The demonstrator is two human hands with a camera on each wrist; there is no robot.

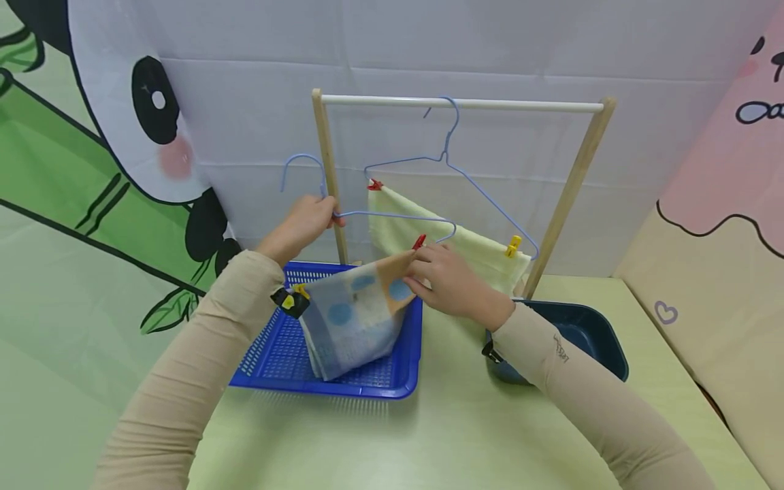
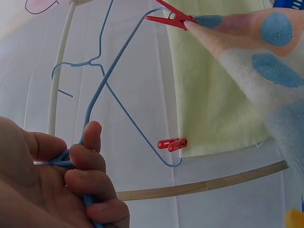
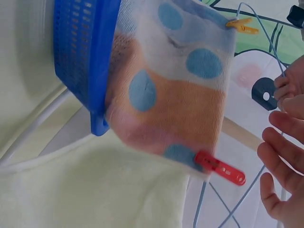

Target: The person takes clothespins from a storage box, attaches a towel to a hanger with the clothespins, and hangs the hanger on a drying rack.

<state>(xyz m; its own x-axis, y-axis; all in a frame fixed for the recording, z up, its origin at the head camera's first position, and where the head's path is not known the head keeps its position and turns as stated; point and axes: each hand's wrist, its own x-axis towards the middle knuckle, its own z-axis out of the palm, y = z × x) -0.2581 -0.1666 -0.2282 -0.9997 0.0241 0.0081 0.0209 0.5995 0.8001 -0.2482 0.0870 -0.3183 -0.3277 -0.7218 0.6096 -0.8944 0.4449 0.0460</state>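
Note:
My left hand (image 1: pixel 311 221) grips a blue wire hanger (image 1: pixel 392 216) at its neck, below the hook. From this hanger hangs a patterned towel (image 1: pixel 352 320) with blue spots on white and orange. A red clothespin (image 3: pixel 219 167) fastens one corner of the towel to the hanger, and a yellow clothespin (image 3: pixel 243 25) sits at the other corner. My right hand (image 1: pixel 450 279) is beside the red clothespin, its fingers loosely bent and apart from it in the right wrist view. The towel's lower part hangs over a blue basket (image 1: pixel 407 381).
Behind stands a wooden rack (image 1: pixel 572 194) with a white bar (image 1: pixel 520 105). A second blue hanger (image 1: pixel 490 197) on it carries a pale yellow towel (image 1: pixel 392 224), held by a red and a yellow clothespin (image 1: pixel 513 246). A dark basin (image 1: pixel 588 327) stands at right on the table (image 1: pixel 453 435).

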